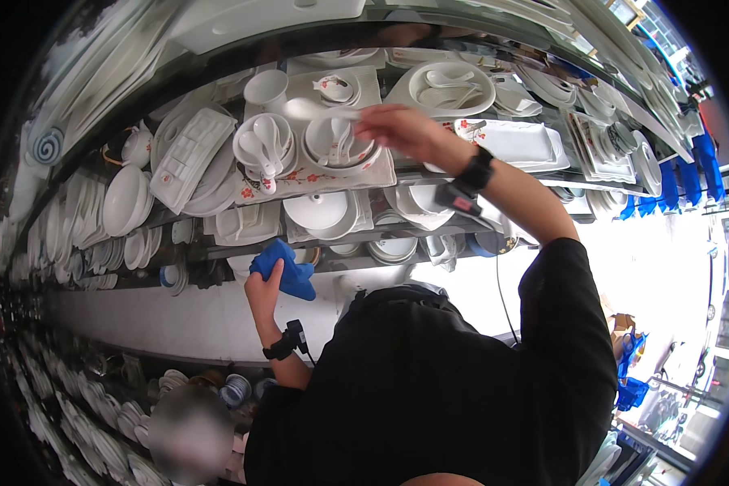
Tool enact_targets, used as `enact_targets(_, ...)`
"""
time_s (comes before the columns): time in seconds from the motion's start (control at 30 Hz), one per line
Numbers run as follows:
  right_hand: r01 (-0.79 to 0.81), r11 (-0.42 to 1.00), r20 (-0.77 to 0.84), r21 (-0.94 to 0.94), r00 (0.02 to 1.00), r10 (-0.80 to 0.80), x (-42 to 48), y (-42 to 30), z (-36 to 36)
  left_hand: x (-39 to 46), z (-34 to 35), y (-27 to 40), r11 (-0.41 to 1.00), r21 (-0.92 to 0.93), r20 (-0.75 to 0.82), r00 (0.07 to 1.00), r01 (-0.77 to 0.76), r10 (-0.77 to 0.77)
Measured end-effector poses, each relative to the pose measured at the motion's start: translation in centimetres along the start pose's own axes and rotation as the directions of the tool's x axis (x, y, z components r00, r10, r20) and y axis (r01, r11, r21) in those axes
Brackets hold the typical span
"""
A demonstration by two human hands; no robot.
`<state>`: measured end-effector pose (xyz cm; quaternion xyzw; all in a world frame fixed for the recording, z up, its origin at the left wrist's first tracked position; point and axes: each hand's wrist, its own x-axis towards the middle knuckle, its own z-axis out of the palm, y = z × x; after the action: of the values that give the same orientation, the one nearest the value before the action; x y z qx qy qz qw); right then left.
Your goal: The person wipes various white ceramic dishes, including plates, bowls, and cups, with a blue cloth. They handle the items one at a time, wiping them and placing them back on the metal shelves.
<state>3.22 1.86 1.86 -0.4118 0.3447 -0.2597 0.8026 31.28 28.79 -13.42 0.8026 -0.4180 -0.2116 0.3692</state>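
My right hand (395, 130) grips the handle end of a white ceramic spoon (307, 109), which is blurred. The spoon is above a nested pair of white bowls (367, 159) with more spoons (340, 136) in them. Beside these, to the left, sits another stack of bowls (242, 146), also with spoons (270, 136) inside. Both stacks rest on a white plate with red blossom print (316, 177). Lower down, in front of the shelf edge, my left hand (262, 293) is closed around a crumpled blue cloth (287, 270).
A white cup (266, 88), an oval bowl with spoons (401, 91) and rectangular plates (510, 143) crowd the shelf. Lidded and square dishes (319, 212) fill the shelf below. A cable (501, 291) hangs near my right arm. Another person (191, 434) is at lower left.
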Motion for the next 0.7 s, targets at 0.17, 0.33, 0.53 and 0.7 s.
enact_targets(0.17, 0.159, 0.971, -0.249, -0.178, 0.948, -0.201, -1.6, -3.5, -13.5, -0.5, 0.3, 1.1, 1.000, 0.007, 0.016, 1.000, 0.022, -0.022)
enact_targets(0.33, 0.040, 0.910, -0.463, -0.413, 0.851, -0.247, 0.9, -5.6, -24.9, -0.9, 0.7, 1.9, 0.999, 0.022, 0.015, 0.999, 0.043, -0.043)
enact_targets(0.53, -0.047, 0.902, -0.544, -0.429, 0.811, -0.216, 2.5, -6.0, -27.4, -1.3, 1.0, 2.2, 0.999, 0.011, 0.018, 0.999, 0.044, -0.044)
enact_targets(0.7, -0.093, 0.858, -0.481, -0.505, 0.856, -0.191, 3.1, -5.9, -28.4, -2.1, 1.1, 2.4, 0.999, 0.018, -0.036, 0.999, 0.037, -0.037)
